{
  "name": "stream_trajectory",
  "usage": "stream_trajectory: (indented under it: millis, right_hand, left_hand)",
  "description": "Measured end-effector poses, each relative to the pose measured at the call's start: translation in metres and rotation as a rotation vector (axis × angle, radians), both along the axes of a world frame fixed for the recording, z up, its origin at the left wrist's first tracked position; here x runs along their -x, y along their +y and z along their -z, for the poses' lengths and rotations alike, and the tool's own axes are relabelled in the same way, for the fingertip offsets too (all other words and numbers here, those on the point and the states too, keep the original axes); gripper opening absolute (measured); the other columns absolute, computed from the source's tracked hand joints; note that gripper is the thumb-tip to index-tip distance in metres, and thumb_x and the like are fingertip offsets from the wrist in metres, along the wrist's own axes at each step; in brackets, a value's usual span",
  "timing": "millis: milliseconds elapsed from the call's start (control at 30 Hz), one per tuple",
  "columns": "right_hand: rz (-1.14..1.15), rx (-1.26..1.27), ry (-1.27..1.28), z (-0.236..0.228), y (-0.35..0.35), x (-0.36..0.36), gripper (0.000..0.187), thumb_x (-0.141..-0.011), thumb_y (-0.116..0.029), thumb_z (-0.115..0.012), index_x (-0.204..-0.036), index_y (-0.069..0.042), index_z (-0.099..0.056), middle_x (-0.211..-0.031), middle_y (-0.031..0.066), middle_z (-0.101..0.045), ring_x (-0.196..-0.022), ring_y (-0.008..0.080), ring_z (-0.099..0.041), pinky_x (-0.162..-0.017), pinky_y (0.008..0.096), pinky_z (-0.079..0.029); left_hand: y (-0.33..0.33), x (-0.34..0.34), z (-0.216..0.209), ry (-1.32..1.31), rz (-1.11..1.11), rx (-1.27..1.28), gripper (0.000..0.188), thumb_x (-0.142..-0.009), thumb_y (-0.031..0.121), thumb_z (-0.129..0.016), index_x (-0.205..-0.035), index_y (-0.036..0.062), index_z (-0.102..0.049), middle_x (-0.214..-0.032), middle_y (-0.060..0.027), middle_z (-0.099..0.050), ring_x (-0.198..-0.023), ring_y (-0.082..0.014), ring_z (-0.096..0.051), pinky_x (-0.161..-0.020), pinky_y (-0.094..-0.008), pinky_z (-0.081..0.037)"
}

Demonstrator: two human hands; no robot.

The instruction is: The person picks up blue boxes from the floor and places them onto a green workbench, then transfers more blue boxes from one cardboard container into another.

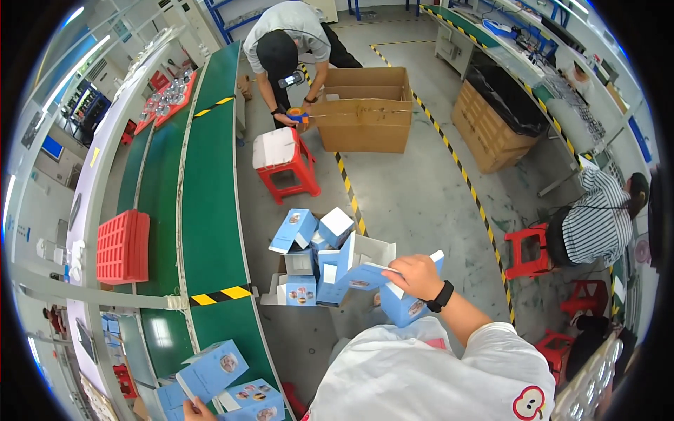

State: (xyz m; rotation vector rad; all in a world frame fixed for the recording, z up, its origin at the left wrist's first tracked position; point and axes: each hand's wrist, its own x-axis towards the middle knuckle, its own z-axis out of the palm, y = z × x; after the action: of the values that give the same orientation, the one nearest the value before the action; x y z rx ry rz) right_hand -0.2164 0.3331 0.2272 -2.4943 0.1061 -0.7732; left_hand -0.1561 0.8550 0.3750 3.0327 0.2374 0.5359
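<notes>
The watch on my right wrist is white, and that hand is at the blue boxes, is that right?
Not quite: the head view shows that the watch is black, not white. The rest is right: it is on your right wrist, and your right hand is at the blue boxes.

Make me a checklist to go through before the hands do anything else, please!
1. Right hand has a grip: ok, thumb and fingers are on a blue box.
2. Left hand has a grip: cannot tell, the picture's lower edge cuts it off beside boxes on the green belt.
3. Box top by the right hand shut: not ok, flaps stand open.
4. White-topped red stool away from both hands: ok.
5. Person bending by the brown carton away from both hands: ok.
</notes>
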Motion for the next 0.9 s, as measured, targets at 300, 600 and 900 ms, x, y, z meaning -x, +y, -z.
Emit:
stream_trajectory:
  millis: [300, 600, 900]
  right_hand:
    - [0.087, -0.022, 0.037, -0.005, -0.007, 0.002, 0.021, -0.078, -0.024, -0.067, -0.067, -0.008, -0.059, -0.060, 0.0065, -0.057, -0.052, 0.0267, -0.055, -0.047, 0.0351, -0.042]
    - [0.120, -0.058, 0.048, -0.012, 0.020, 0.006, 0.023, -0.080, -0.026, -0.066, -0.067, -0.008, -0.057, -0.059, 0.0064, -0.055, -0.052, 0.0264, -0.055, -0.047, 0.0357, -0.042]
    - [0.085, -0.042, 0.035, -0.017, 0.036, 0.000, 0.024, -0.079, -0.026, -0.067, -0.067, -0.008, -0.058, -0.059, 0.0064, -0.055, -0.051, 0.0268, -0.055, -0.046, 0.0360, -0.042]
  left_hand:
    - [0.037, -0.057, 0.042, -0.024, 0.150, 0.076, 0.017, -0.081, 0.013, -0.063, -0.078, -0.0019, -0.054, -0.055, -0.0131, -0.050, -0.046, -0.0237, -0.044, -0.047, -0.0393, -0.034]
    - [0.041, -0.059, 0.052, -0.018, 0.176, 0.057, 0.017, -0.079, 0.010, -0.063, -0.074, -0.0028, -0.052, -0.052, -0.0142, -0.048, -0.045, -0.0266, -0.045, -0.046, -0.0409, -0.035]
    - [0.040, -0.057, 0.070, 0.056, 0.173, 0.096, 0.020, -0.080, 0.010, -0.061, -0.070, -0.0019, -0.049, -0.052, -0.0163, -0.048, -0.046, -0.0308, -0.046, -0.047, -0.0420, -0.035]
